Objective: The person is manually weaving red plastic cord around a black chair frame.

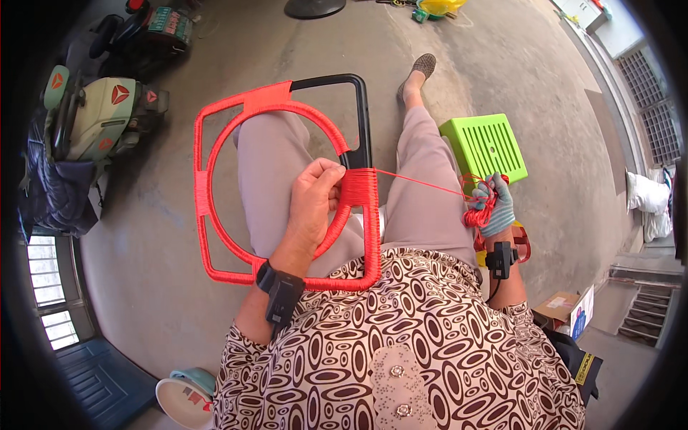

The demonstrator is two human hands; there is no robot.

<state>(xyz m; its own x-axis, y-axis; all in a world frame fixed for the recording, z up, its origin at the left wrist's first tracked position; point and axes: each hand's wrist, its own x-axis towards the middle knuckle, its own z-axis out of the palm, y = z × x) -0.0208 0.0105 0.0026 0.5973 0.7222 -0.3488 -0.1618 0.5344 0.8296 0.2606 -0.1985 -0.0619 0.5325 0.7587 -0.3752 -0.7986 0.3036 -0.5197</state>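
Observation:
A black frame (363, 107), square outside with a ring inside, rests over my left thigh. Red cord covers most of it; the upper right corner and a short stretch at the right joint are bare black. My left hand (315, 192) is closed on the frame's right joint, thumb and forefinger pinching at the edge of the wrapping. From there a taut strand of red cord (419, 183) runs right to my right hand (499, 211), which wears a grey-blue glove. That hand is closed around a loose bundle of red cord (481, 213).
A green slatted plastic stool (494, 149) stands just beyond my right hand. Scooters (107, 118) are parked at the left. A pale basin (180, 401) sits at the lower left, a cardboard box (557, 307) at the lower right. A black round base (314, 7) lies far ahead.

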